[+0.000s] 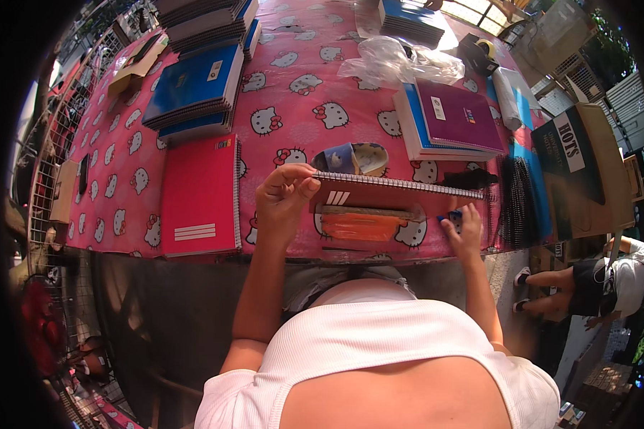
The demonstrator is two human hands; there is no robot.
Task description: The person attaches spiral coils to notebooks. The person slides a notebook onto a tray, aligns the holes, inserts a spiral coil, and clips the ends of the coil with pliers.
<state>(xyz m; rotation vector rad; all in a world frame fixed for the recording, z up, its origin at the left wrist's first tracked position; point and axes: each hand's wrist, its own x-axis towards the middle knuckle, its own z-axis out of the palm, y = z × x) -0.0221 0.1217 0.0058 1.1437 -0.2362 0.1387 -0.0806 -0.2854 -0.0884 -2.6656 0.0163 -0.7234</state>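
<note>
A spiral notebook with a dark reddish-brown cover stands tilted in front of me, its wire coil along the upper edge. My left hand pinches the coil's left end between thumb and fingers. Close to the coil's right end, my right hand is closed around a small blue object, whose kind is mostly hidden by the fingers. Just below the notebook lies an orange block with a brownish upper edge. Behind the coil rests a blue patterned cloth item.
A red notebook pile lies left, with blue notebook stacks behind. Purple and blue notebooks sit right, near black coils, a cardboard box and a tape dispenser. Another person is at far right.
</note>
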